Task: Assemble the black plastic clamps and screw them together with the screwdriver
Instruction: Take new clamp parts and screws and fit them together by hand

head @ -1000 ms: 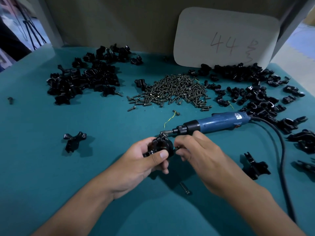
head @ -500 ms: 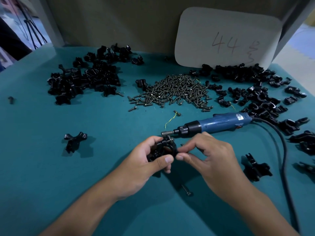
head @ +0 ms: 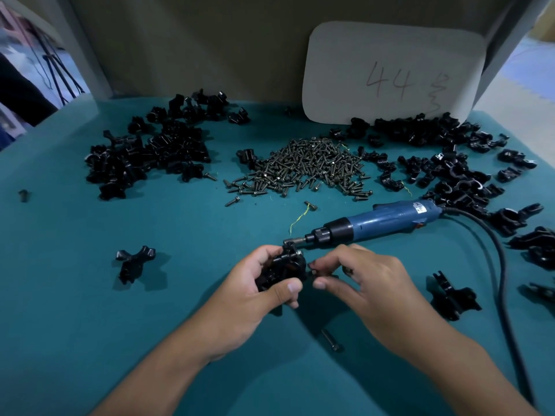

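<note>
My left hand (head: 255, 295) grips a black plastic clamp (head: 282, 268) just above the teal table. My right hand (head: 366, 283) is right beside it; thumb and forefinger pinch a small dark screw (head: 312, 274) at the clamp's right side. The blue electric screwdriver (head: 390, 217) lies on the table just behind both hands, its bit pointing left and ending close above the clamp. A heap of screws (head: 303, 166) lies at the middle back. Loose black clamp parts are piled at the back left (head: 144, 151) and back right (head: 444, 163).
One black clamp (head: 133, 262) lies alone to the left, another (head: 450, 298) to the right of my right hand. A single screw (head: 330, 340) lies under my right wrist. The screwdriver's black cable (head: 504, 280) curves down the right side. A white card (head: 390, 73) leans on the back wall.
My right hand's fingers have drawn back slightly from the clamp and now pinch at its right side. The left hand has turned the clamp a little. The screwdriver has not moved.
</note>
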`<state>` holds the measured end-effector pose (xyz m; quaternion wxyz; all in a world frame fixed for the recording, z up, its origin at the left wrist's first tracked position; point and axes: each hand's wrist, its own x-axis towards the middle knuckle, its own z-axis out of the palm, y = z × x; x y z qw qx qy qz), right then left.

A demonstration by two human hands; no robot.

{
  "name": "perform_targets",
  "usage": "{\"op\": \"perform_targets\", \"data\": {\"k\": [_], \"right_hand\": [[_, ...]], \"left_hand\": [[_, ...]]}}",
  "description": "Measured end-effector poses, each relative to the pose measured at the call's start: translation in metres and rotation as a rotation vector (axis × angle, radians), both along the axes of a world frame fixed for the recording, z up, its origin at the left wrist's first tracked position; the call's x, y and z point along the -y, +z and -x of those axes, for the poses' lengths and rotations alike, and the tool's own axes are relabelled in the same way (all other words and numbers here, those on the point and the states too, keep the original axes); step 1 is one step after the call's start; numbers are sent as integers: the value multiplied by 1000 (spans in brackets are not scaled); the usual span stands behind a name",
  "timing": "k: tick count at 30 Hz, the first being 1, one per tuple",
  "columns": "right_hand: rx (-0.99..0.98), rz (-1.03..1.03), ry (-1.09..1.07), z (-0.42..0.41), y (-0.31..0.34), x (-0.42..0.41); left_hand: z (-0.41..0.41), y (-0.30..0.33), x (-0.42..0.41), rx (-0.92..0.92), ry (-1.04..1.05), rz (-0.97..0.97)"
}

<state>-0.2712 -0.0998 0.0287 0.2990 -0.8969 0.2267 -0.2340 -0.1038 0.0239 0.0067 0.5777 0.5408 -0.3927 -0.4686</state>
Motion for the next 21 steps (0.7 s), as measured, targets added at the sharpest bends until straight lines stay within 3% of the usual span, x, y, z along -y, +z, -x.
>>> {"op": "perform_targets", "data": {"k": [5, 9, 15, 19, 21], "right_hand": [[-78, 44, -1, -2, -8, -2], [-98, 269, 75, -2, -14, -4], [-72, 162, 62, -1, -15, -5], [-13, 469, 176, 2, -5, 3], [14, 310, 129, 4, -4, 6]], "left_hand": [[0, 0, -1, -31, 10, 6], [0, -1, -1, -91, -1, 15], [-1, 2, -1, -53, -9, -3], [-5, 6, -3, -375, -156, -59], [-5, 7, -4, -440, -177, -68]]}}
